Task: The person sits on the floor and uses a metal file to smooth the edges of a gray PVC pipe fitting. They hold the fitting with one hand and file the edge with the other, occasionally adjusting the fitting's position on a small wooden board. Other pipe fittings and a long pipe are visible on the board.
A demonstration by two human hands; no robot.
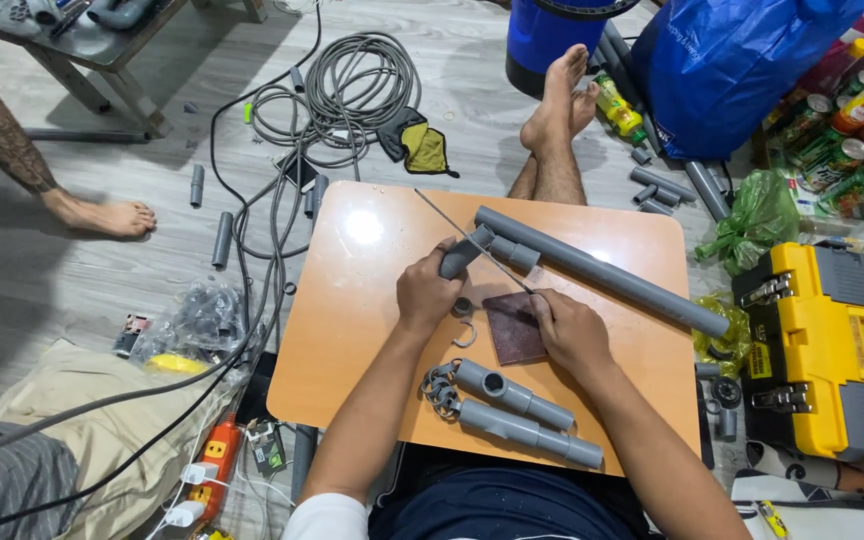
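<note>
1. The left hand (428, 292) covers the lower end of the short grey pipe piece (464, 252).
2. The right hand (569, 331) hides one corner of the brown sandpaper sheet (512, 322).
3. The yellow toolbox (824, 350) is cut off by the right edge.
4. Another person's tattooed leg (12, 150) runs off the left edge.

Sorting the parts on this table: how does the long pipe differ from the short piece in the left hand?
The long pipe lies flat across the table, untouched; the short piece is gripped by the left hand and tilted up. The long pipe is far longer. Both are grey plastic tube.
</note>
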